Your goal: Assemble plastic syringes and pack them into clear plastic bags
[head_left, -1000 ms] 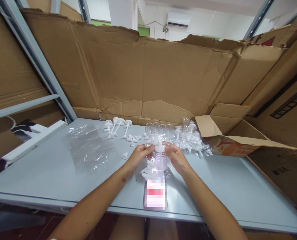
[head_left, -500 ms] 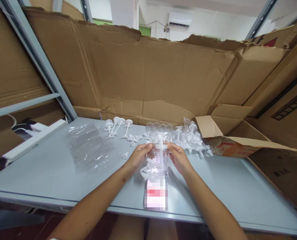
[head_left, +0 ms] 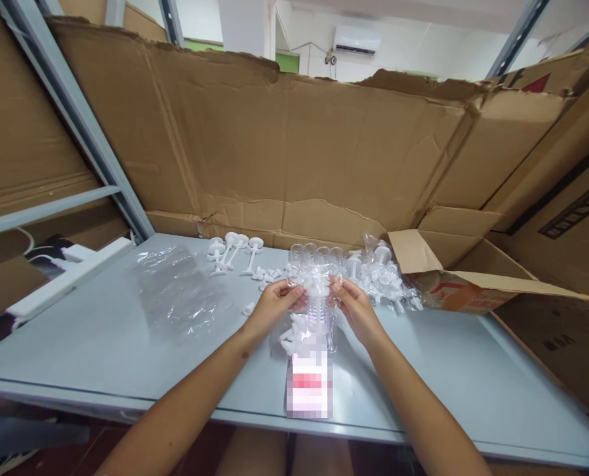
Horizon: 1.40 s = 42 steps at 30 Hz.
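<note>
My left hand (head_left: 280, 301) pinches the left side of a clear plastic bag (head_left: 332, 330), and my right hand (head_left: 350, 301) pinches its right side. Inside the bag are a clear ribbed cylinder with a white plunger (head_left: 317, 309) and several small white plastic parts (head_left: 294, 335). Just beyond my hands, a row of clear ribbed cylinders (head_left: 310, 252) lies on the grey table (head_left: 423, 370). Below the bag, nearer the table's front edge, is a flat pixelated object (head_left: 309, 390) whose kind I cannot make out.
White plungers (head_left: 252, 254) and small white pieces (head_left: 267, 273) lie at the back left, beside flat clear bags (head_left: 175, 291). Filled bags (head_left: 383, 281) sit right of centre by an open cardboard box (head_left: 472, 284). A power strip (head_left: 71, 277) runs along the left; cardboard (head_left: 294, 139) walls the back.
Both hands keep hold of the bag. Its top has crumpled between them, over the plunger's head, and my left hand has shifted slightly, its fingers curling further round the plastic.
</note>
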Each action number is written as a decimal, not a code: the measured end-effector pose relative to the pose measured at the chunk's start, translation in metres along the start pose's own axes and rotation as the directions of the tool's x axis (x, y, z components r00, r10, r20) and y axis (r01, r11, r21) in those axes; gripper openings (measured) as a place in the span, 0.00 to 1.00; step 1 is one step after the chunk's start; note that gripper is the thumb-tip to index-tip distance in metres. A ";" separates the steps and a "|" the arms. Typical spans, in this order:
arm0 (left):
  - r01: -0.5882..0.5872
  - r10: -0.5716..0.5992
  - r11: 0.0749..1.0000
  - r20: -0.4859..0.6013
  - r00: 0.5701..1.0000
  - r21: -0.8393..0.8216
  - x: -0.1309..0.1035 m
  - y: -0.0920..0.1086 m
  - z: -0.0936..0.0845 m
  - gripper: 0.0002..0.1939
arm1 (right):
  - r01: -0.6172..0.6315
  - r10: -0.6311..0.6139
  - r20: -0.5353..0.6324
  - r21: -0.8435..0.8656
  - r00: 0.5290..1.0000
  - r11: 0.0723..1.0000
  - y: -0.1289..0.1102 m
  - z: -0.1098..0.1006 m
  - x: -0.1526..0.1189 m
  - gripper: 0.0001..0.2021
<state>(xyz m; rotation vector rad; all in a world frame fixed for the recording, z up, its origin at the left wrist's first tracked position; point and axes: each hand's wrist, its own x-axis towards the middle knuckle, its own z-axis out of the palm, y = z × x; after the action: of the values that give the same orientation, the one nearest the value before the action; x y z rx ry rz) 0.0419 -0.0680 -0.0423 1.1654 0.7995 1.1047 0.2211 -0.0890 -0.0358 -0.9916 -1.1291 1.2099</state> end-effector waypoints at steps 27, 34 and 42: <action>0.076 -0.086 0.992 0.090 0.992 0.105 0.005 -0.001 -0.008 0.15 | -0.085 0.081 0.088 0.045 0.993 0.995 0.001 -0.007 0.007 0.13; 0.042 -0.052 0.995 0.104 0.993 0.094 0.002 -0.005 -0.004 0.15 | -0.183 0.194 0.127 -0.094 0.973 0.979 0.003 -0.010 0.004 0.16; 0.020 -0.037 0.995 0.182 0.983 0.093 0.000 0.001 -0.004 0.15 | -0.153 0.165 0.176 -0.081 0.970 0.985 -0.002 -0.006 0.001 0.18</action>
<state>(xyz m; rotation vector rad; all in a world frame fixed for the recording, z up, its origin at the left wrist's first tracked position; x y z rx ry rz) 0.0382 -0.0672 -0.0426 1.3077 0.7264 0.9300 0.2279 -0.0877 -0.0345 -1.0543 -1.2587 1.4232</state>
